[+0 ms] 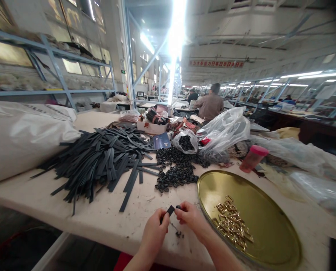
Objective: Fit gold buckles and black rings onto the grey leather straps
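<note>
Near the table's front edge, my left hand (156, 227) is closed on a short black strip (170, 210), whose end points up and to the right. Close beside it, my right hand (189, 216) pinches a small black loop (178, 207) at the strip's end. A large heap of black strips (106, 158) lies on the left of the table. Many small black loops (175, 171) are piled beyond my hands. To the right, a round gold tray (266, 210) holds gold metal buckles (232, 222).
On the table (100, 218) stand a pink-lidded jar (252, 159), clear plastic bags (227, 130), an open bag of loops (185, 142) and a blue card (161, 141). A white sack (26, 139) bulges at the left. A person (211, 103) is farther off.
</note>
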Demonstrator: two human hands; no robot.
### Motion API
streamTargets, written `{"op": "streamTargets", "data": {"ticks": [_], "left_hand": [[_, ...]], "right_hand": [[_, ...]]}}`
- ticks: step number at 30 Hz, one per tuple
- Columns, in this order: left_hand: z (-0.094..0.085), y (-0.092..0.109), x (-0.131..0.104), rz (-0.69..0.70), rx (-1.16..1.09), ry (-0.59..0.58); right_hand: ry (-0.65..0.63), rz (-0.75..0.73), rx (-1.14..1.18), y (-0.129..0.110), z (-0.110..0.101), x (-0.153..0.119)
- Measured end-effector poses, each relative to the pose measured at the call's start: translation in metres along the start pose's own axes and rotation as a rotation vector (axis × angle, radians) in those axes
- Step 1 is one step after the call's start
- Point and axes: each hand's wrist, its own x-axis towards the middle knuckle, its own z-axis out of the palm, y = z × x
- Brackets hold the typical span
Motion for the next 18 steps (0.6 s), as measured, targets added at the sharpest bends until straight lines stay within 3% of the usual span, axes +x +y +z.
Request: {"op": "streamTargets", "data": {"ticks": [4, 7, 11, 18], "left_hand": [[0.0, 0.003, -0.008, 0.011, -0.024, -0.024], [0.002, 0.006, -0.011, 0.008, -0.048, -0.079], [0.0, 0.008, -0.009, -0.03, -0.097, -0.207], [-0.011, 0.012, -0.001, -0.031, -0.034, -0.391]], "right_hand": [[-0.063, 0.033, 0.279, 0.003, 0.0, -0.014], [-0.033, 0.017, 0.399, 0.006, 0.0, -0.019], [0.01, 0.005, 0.504, 0.01, -0.001, -0.018], [-0.075, 0.067, 0.587, 0.017, -0.009, -0.024]]}}
